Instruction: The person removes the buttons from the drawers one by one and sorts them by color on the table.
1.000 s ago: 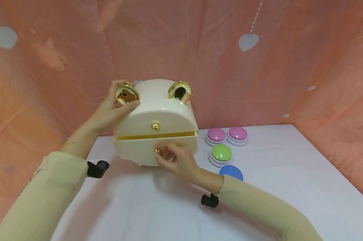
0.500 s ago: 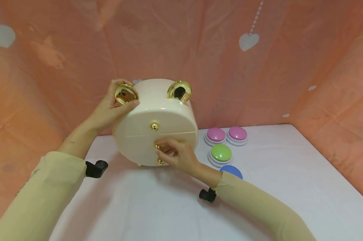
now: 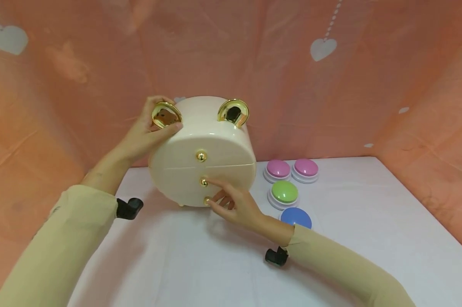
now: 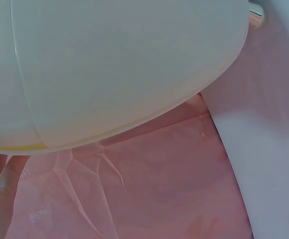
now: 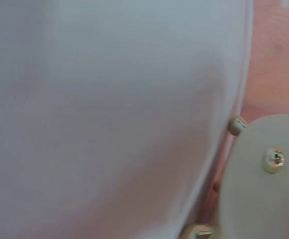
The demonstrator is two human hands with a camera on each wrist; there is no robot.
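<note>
Tipping is our worry: the cream box (image 3: 202, 153) stands toward the table's (image 3: 369, 238) far left edge, our left hand (image 3: 148, 132) gripping its top, while our loose-fingered right hand (image 3: 232, 204) touches the lowest knob (image 3: 206, 200); a hard pull could topple it.

Soft even light (wrist views blurred).

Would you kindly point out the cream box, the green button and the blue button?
cream box (image 3: 215, 143), head view, on its rounded front.
green button (image 3: 284, 191), head view, on its dome.
blue button (image 3: 296, 217), head view, on its dome.
</note>
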